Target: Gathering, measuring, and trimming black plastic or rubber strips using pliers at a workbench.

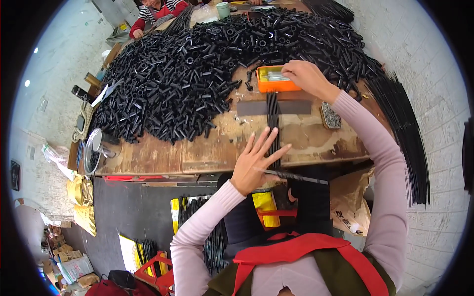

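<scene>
My left hand (253,163) lies with fingers spread at the table's front edge, its fingertips on a narrow row of thin black rods (273,111). Beside its thumb, a long thin metallic strip (298,177) sticks out to the right past the edge; whether the hand grips it I cannot tell. The rods run across a flat dark grey strip (296,107) toward an orange box (279,85). Over that box's right side, my right hand (306,79) has its fingers pinched together; what they hold, if anything, is hidden. Pale slender pieces (274,76) lie inside the box.
A large heap of short black tubular parts (182,74) covers much of the table (197,158). A small tray of grey bits (331,116) stands at right, beyond it long black rods (407,133). A round metal dish (92,153) is at left. Another person (158,15) sits at the far side.
</scene>
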A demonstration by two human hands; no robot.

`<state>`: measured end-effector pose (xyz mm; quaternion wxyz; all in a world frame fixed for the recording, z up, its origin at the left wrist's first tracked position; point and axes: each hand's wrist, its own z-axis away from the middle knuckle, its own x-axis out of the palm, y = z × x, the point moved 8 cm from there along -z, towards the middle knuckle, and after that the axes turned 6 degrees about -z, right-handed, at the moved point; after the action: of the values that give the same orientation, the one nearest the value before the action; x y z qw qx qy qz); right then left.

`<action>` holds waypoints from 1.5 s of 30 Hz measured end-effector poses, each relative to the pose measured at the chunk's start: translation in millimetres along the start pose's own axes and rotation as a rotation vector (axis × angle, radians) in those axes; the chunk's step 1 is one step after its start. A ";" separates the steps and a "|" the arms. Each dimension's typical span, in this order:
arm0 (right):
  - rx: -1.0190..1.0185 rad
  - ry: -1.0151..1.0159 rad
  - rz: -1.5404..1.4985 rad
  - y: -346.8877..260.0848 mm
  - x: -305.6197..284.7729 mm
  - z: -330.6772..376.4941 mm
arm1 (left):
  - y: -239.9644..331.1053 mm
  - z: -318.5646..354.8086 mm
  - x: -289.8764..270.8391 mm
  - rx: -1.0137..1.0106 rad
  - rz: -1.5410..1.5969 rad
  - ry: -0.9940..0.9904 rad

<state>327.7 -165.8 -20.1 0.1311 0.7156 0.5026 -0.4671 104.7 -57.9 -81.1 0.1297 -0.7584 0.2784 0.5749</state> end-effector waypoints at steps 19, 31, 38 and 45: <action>0.168 -0.137 -0.096 9.4 0.5 -11.4 | -8.6 -4.1 16.2 0.048 0.034 0.020; 0.254 -0.314 -1.035 -195.2 28.3 111.4 | -15.4 12.3 33.8 0.139 0.119 0.035; 0.078 -0.380 -0.767 -194.5 22.7 85.2 | -27.6 2.8 10.2 0.115 0.306 0.018; 0.092 -0.393 -0.691 -185.6 48.9 109.9 | -14.9 17.2 11.4 0.074 0.120 0.254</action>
<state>115.4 -123.4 -65.0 0.0278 0.4064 0.6577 -0.6336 101.6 -40.0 -98.9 0.0865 -0.8019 0.3582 0.4703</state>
